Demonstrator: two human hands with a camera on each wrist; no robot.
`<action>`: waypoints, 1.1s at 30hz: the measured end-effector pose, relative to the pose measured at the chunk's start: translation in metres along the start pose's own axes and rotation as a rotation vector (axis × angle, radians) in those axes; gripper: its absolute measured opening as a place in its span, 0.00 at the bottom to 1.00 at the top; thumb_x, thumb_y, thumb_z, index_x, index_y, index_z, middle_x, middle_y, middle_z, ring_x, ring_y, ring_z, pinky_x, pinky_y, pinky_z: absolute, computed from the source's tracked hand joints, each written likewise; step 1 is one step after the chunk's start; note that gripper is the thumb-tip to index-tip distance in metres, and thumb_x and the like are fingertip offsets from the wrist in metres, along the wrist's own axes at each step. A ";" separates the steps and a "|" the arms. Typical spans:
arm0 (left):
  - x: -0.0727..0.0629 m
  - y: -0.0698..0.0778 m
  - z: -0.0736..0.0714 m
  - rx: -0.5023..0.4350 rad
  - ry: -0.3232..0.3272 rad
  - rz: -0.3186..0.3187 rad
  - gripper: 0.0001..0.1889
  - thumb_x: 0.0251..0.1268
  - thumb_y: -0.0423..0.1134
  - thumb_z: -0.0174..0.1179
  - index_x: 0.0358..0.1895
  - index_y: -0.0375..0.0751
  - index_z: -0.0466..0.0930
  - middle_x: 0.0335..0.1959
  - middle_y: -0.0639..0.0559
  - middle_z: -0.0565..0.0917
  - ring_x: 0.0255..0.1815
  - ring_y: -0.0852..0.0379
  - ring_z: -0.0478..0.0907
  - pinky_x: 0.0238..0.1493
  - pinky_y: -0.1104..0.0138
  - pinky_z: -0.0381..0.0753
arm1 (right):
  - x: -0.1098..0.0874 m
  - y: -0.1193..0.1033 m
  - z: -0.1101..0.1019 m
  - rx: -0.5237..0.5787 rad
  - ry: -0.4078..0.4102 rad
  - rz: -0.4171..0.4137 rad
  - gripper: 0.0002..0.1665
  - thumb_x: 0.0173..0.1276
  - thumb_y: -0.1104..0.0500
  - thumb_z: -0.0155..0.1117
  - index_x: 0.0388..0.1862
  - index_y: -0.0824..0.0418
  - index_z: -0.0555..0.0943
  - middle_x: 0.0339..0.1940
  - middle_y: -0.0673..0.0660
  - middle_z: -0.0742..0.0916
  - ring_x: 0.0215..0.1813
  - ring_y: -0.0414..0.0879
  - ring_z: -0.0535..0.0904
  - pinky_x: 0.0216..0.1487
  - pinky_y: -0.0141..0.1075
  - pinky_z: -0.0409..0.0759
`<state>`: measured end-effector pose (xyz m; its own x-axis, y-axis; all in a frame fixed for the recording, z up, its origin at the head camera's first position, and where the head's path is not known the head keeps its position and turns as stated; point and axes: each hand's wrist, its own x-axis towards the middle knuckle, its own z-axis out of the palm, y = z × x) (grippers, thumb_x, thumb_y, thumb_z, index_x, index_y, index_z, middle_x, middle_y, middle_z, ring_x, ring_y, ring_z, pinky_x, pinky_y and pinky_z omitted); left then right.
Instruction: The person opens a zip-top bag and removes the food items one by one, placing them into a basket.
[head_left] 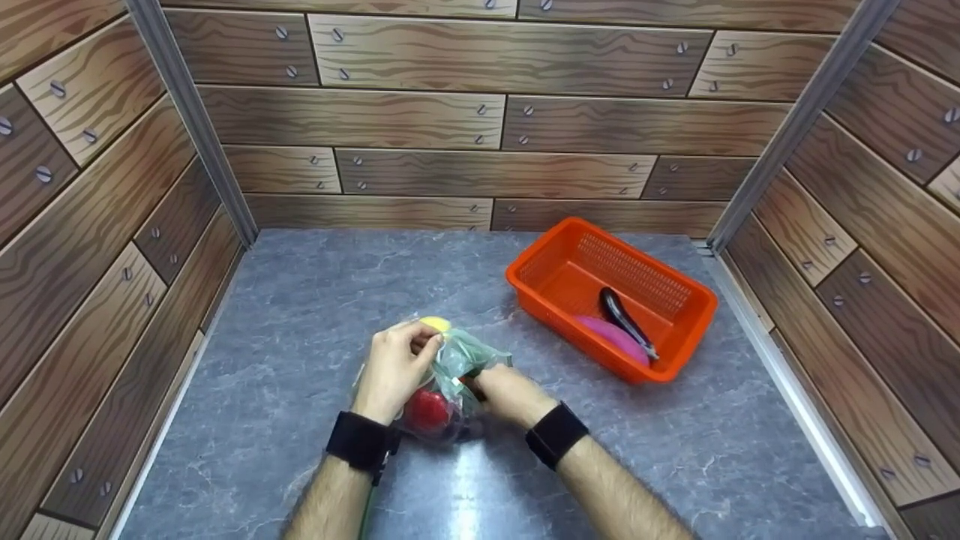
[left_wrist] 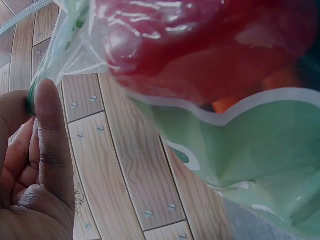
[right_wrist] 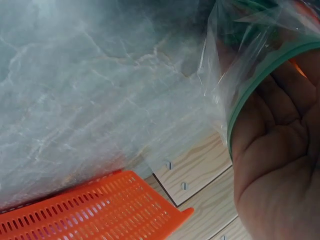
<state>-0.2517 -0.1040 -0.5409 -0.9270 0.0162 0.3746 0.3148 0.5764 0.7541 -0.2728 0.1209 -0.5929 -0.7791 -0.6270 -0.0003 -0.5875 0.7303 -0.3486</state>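
A clear and green zip bag (head_left: 463,352) is between both hands on the grey surface. My left hand (head_left: 394,367) pinches the bag's green-lined edge between thumb and finger, as the left wrist view shows. Through the plastic shows a glossy red rounded item (left_wrist: 210,45), like a bell pepper, with an orange piece (left_wrist: 227,103) beside it. My right hand (head_left: 514,394) reaches through the bag's mouth, its fingers partly hidden. In the right wrist view the green rim (right_wrist: 250,90) crosses the palm, and a bit of orange shows beyond the fingers. Something yellow (head_left: 435,324) lies just past my left fingertips.
To the right stands an orange perforated basket (head_left: 540,289), holding a dark eggplant (head_left: 622,315) and a magenta curved item (head_left: 611,335). Wood-patterned walls (head_left: 420,120) enclose the grey marbled surface (head_left: 322,292) at the back and both sides.
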 end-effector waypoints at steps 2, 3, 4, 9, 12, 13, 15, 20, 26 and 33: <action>0.000 0.000 0.001 -0.003 -0.003 0.004 0.04 0.82 0.35 0.74 0.47 0.39 0.98 0.38 0.48 0.97 0.37 0.58 0.92 0.43 0.66 0.93 | -0.001 0.001 0.002 -0.024 0.010 0.008 0.09 0.71 0.61 0.87 0.36 0.58 0.91 0.34 0.57 0.95 0.39 0.55 0.93 0.45 0.51 0.95; 0.001 0.000 0.002 -0.004 -0.003 0.005 0.05 0.83 0.35 0.74 0.47 0.39 0.98 0.38 0.48 0.97 0.37 0.58 0.92 0.43 0.66 0.93 | -0.001 0.001 0.002 -0.038 0.018 0.009 0.09 0.72 0.61 0.86 0.36 0.57 0.91 0.34 0.58 0.95 0.39 0.55 0.94 0.45 0.51 0.96; 0.001 0.000 0.002 -0.008 -0.004 0.005 0.05 0.83 0.35 0.74 0.47 0.39 0.98 0.38 0.48 0.97 0.37 0.57 0.92 0.43 0.66 0.93 | -0.002 0.001 0.003 -0.054 0.026 0.009 0.09 0.73 0.61 0.85 0.36 0.57 0.90 0.35 0.58 0.95 0.39 0.56 0.94 0.44 0.51 0.96; 0.000 0.000 0.003 -0.014 -0.009 0.002 0.04 0.82 0.35 0.74 0.47 0.40 0.98 0.38 0.48 0.97 0.38 0.57 0.92 0.44 0.64 0.94 | -0.005 0.000 0.003 -0.178 0.059 -0.034 0.10 0.75 0.60 0.81 0.34 0.57 0.88 0.34 0.60 0.94 0.36 0.58 0.94 0.38 0.52 0.96; 0.000 0.000 0.003 -0.013 -0.015 0.001 0.04 0.82 0.36 0.75 0.47 0.40 0.98 0.39 0.48 0.97 0.38 0.57 0.92 0.44 0.63 0.95 | -0.008 0.001 0.003 -0.248 0.089 -0.059 0.12 0.75 0.57 0.82 0.33 0.56 0.86 0.31 0.58 0.93 0.33 0.56 0.92 0.35 0.51 0.94; 0.000 0.000 0.002 -0.015 -0.015 0.002 0.04 0.82 0.36 0.75 0.47 0.40 0.97 0.39 0.48 0.97 0.39 0.57 0.92 0.45 0.63 0.95 | -0.009 0.002 0.002 -0.264 0.101 -0.064 0.12 0.74 0.56 0.82 0.33 0.56 0.86 0.30 0.57 0.92 0.32 0.55 0.91 0.35 0.51 0.94; 0.001 0.001 0.002 -0.019 -0.014 0.005 0.04 0.82 0.37 0.75 0.47 0.41 0.97 0.39 0.48 0.97 0.39 0.56 0.93 0.45 0.62 0.95 | -0.010 0.002 0.000 -0.285 0.129 -0.070 0.12 0.74 0.54 0.83 0.36 0.55 0.86 0.31 0.56 0.92 0.33 0.54 0.91 0.35 0.50 0.94; 0.000 0.003 -0.002 -0.031 -0.017 -0.003 0.05 0.83 0.38 0.75 0.49 0.42 0.97 0.39 0.50 0.97 0.39 0.58 0.92 0.45 0.64 0.93 | -0.012 0.004 -0.006 -0.240 0.162 -0.080 0.12 0.74 0.53 0.85 0.46 0.55 0.89 0.39 0.54 0.95 0.40 0.53 0.94 0.40 0.51 0.96; -0.002 0.006 -0.007 -0.028 -0.019 -0.017 0.06 0.84 0.41 0.75 0.51 0.44 0.97 0.40 0.51 0.96 0.40 0.58 0.92 0.48 0.63 0.93 | -0.014 0.004 -0.015 -0.128 0.164 -0.134 0.15 0.70 0.59 0.87 0.53 0.57 0.93 0.49 0.54 0.97 0.51 0.52 0.94 0.57 0.49 0.96; -0.001 0.011 -0.009 -0.024 -0.013 -0.016 0.05 0.85 0.42 0.74 0.52 0.47 0.97 0.42 0.52 0.96 0.43 0.58 0.92 0.50 0.62 0.92 | -0.019 0.006 -0.022 -0.059 0.210 -0.171 0.17 0.72 0.62 0.84 0.58 0.58 0.94 0.54 0.56 0.97 0.57 0.54 0.95 0.65 0.49 0.96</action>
<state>-0.2457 -0.1048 -0.5282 -0.9347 0.0176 0.3551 0.3041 0.5572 0.7727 -0.2668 0.1434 -0.5744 -0.6920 -0.6771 0.2505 -0.7215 0.6368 -0.2718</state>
